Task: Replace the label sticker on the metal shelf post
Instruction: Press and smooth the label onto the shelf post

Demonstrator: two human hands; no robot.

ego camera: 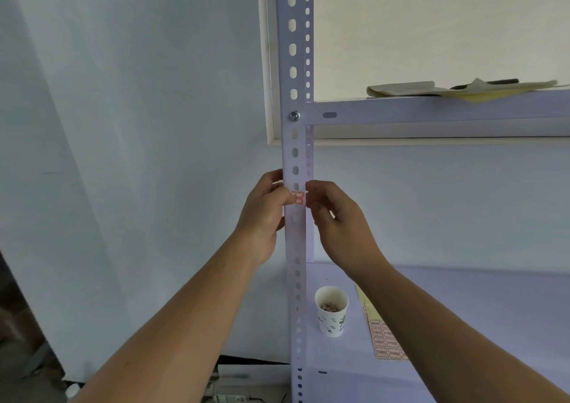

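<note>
Red-printed label sticker (298,198) on the front face of the metal shelf post (294,143), below the bolt (295,116) and above the lower shelf (493,294). Grips the post's left edge with the left hand (265,214), thumb pressed on the sticker's left end. Holds the right hand (339,220), fingers curled, against the post's right edge just beside the sticker; cannot tell whether it pinches anything. Near the lower shelf's front left corner, a paper cup (332,310), a sheet of labels (385,341) beside it. On the upper shelf (431,109), papers (401,89).
</note>
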